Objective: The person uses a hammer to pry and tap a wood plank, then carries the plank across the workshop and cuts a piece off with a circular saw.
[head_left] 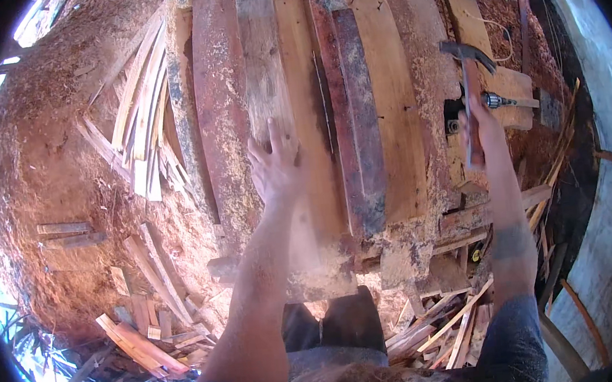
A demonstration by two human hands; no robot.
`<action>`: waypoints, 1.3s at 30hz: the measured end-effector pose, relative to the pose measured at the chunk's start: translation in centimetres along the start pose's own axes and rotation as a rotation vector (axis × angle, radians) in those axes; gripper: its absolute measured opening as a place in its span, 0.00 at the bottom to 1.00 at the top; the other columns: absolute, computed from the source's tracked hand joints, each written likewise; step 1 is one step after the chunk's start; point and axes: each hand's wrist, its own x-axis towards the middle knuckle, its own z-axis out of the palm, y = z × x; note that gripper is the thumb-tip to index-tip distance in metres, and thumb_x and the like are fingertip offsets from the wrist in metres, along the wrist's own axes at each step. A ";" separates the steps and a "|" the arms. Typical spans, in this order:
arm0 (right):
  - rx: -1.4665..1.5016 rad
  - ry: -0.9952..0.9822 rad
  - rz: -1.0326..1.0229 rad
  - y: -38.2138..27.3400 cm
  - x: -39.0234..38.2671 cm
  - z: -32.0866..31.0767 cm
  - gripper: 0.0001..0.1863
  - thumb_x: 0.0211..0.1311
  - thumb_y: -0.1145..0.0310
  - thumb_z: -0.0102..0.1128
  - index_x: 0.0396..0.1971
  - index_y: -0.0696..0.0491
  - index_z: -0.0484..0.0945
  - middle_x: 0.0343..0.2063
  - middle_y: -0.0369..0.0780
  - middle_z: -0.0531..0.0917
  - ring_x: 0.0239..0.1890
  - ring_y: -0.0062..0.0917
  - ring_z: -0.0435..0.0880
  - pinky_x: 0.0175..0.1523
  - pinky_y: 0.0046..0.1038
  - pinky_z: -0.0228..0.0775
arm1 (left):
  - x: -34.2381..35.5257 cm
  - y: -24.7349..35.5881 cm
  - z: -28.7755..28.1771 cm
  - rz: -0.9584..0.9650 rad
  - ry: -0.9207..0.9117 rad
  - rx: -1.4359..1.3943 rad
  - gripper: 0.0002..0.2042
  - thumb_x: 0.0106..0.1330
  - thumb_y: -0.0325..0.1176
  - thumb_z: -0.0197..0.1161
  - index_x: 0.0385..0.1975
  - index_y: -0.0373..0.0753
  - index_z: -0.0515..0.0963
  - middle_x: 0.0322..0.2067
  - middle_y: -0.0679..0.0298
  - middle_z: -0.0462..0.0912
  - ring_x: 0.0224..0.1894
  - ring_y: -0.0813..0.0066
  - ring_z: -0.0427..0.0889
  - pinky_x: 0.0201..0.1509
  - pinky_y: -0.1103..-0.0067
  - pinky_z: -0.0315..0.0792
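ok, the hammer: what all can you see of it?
The hammer has a dark, metal-looking head, its blunt end to the left and its curved, tapering claw to the right. The handle is reddish-brown, possibly wood. The right hand grips it partway, hiding some of it; the butt shows below the hand. The head points away from the person. In view it sits just left of a silver-coloured chuck; contact underneath can't be told.

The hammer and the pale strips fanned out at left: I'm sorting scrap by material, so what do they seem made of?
Hammer head: probably steel, judging by its dark grey, dull sheen. Its handle is reddish-brown, perhaps wood; the grain isn't clear.
Pale strips: almost surely bare wood, thin and straw-coloured, with no paint visible.
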 end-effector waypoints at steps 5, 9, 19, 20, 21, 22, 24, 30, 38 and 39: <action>0.103 -0.054 -0.003 -1.7 9.5 3.0 0.21 0.71 0.44 0.62 0.38 0.48 0.73 0.22 0.31 0.76 0.17 0.18 0.73 0.21 0.24 0.70 | 0.3 0.0 0.8 0.029 0.019 0.021 0.44 0.67 0.53 0.63 0.80 0.50 0.47 0.67 0.30 0.54 0.66 0.29 0.64 0.65 0.47 0.68; 0.156 -0.333 0.143 -1.4 11.0 4.3 0.18 0.74 0.47 0.59 0.38 0.46 0.72 0.21 0.31 0.74 0.17 0.17 0.71 0.20 0.25 0.65 | 0.1 -0.6 0.8 0.035 0.040 0.016 0.44 0.67 0.52 0.63 0.79 0.48 0.48 0.65 0.30 0.56 0.65 0.29 0.66 0.64 0.47 0.69; 0.116 -0.431 0.193 -1.9 10.5 2.5 0.14 0.76 0.50 0.57 0.41 0.44 0.70 0.22 0.31 0.72 0.18 0.16 0.70 0.20 0.23 0.62 | 0.0 0.1 0.4 0.007 0.011 0.037 0.46 0.66 0.51 0.63 0.80 0.49 0.47 0.67 0.29 0.54 0.66 0.28 0.65 0.65 0.49 0.70; 0.119 -0.430 0.191 -1.6 10.6 2.3 0.14 0.76 0.50 0.57 0.41 0.44 0.70 0.22 0.31 0.72 0.18 0.16 0.70 0.20 0.23 0.62 | 0.1 0.1 0.4 0.011 0.013 0.038 0.46 0.66 0.51 0.63 0.80 0.49 0.47 0.67 0.29 0.54 0.66 0.28 0.65 0.65 0.49 0.70; 0.176 -0.415 0.222 -1.1 10.4 2.4 0.15 0.77 0.50 0.56 0.40 0.45 0.70 0.22 0.31 0.73 0.18 0.17 0.70 0.21 0.23 0.64 | 0.1 0.0 0.5 0.010 0.006 0.041 0.46 0.66 0.51 0.63 0.80 0.49 0.46 0.67 0.29 0.54 0.66 0.28 0.65 0.65 0.49 0.69; 0.234 -0.400 0.254 -0.6 10.2 2.6 0.15 0.77 0.50 0.54 0.40 0.46 0.69 0.22 0.31 0.73 0.18 0.17 0.70 0.22 0.24 0.65 | 0.1 0.0 0.6 0.008 -0.001 0.045 0.46 0.66 0.51 0.63 0.80 0.49 0.45 0.68 0.29 0.53 0.66 0.28 0.65 0.65 0.49 0.69; 0.276 -0.383 0.236 0.7 9.8 3.3 0.15 0.77 0.49 0.55 0.41 0.46 0.71 0.22 0.30 0.73 0.18 0.17 0.70 0.22 0.23 0.64 | 0.1 -0.1 0.7 0.022 0.008 0.063 0.46 0.66 0.52 0.63 0.80 0.50 0.45 0.68 0.29 0.54 0.68 0.30 0.64 0.64 0.50 0.71; 0.308 -0.370 0.197 1.0 9.8 2.7 0.18 0.76 0.48 0.55 0.37 0.48 0.70 0.22 0.31 0.74 0.18 0.18 0.71 0.23 0.24 0.66 | 0.3 0.3 0.6 0.006 -0.037 0.070 0.44 0.69 0.52 0.61 0.80 0.49 0.45 0.67 0.29 0.54 0.67 0.30 0.64 0.64 0.51 0.71; 0.305 -0.231 0.243 0.2 11.5 3.4 0.18 0.74 0.48 0.58 0.36 0.50 0.73 0.22 0.34 0.75 0.19 0.20 0.72 0.23 0.27 0.66 | 0.3 0.6 1.2 0.034 -0.009 0.050 0.43 0.70 0.52 0.60 0.80 0.47 0.47 0.67 0.30 0.53 0.68 0.29 0.63 0.66 0.49 0.68; 0.260 -0.337 0.242 0.0 11.2 3.4 0.19 0.76 0.48 0.55 0.36 0.49 0.71 0.22 0.32 0.74 0.19 0.18 0.71 0.22 0.25 0.66 | 0.0 0.3 1.3 0.039 0.020 0.064 0.43 0.70 0.52 0.60 0.80 0.48 0.47 0.67 0.30 0.53 0.68 0.28 0.63 0.65 0.48 0.68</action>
